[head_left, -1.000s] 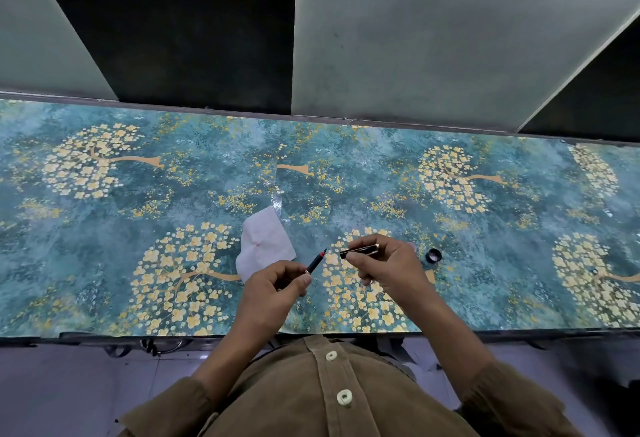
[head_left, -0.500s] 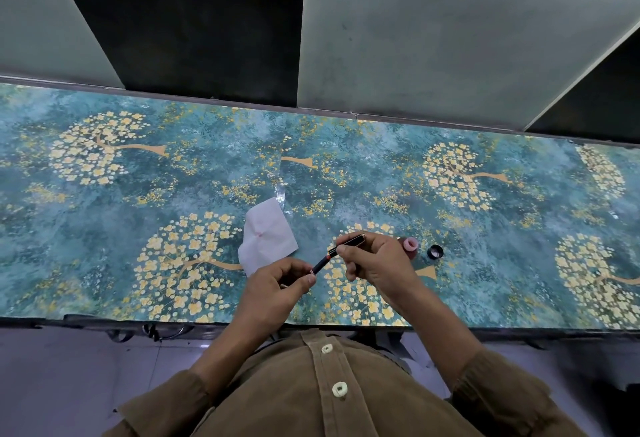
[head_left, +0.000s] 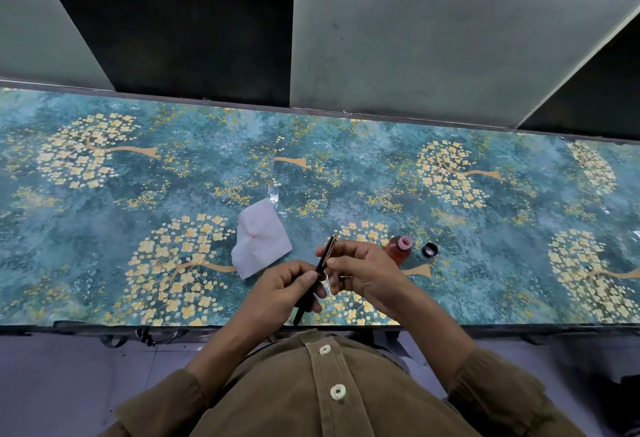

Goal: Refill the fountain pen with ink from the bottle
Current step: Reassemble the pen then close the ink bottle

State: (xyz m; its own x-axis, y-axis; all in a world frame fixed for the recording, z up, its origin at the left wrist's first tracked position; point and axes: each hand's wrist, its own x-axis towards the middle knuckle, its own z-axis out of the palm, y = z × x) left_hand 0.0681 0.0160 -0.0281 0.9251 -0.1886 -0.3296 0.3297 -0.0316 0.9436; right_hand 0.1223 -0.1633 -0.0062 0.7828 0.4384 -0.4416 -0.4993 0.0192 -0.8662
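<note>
A black fountain pen (head_left: 320, 268) with gold trim runs diagonally between both hands, its gold end pointing up and away. My left hand (head_left: 282, 293) grips the lower part of the pen. My right hand (head_left: 360, 272) pinches the upper part between thumb and fingers. Just right of my right hand stands the open ink bottle (head_left: 401, 249) with red ink and a pink mouth. Its black cap (head_left: 429, 249) lies on the table beside it, open side up.
A crumpled white tissue (head_left: 261, 239) lies left of the hands on the teal, gold-flowered table cover (head_left: 138, 201). The table's near edge (head_left: 104, 327) runs just below the hands. Grey and dark wall panels rise behind the far edge.
The two pen halves, held apart a second ago, have come together into one pen. My right hand moved left, uncovering the ink bottle. The view shifted slightly.
</note>
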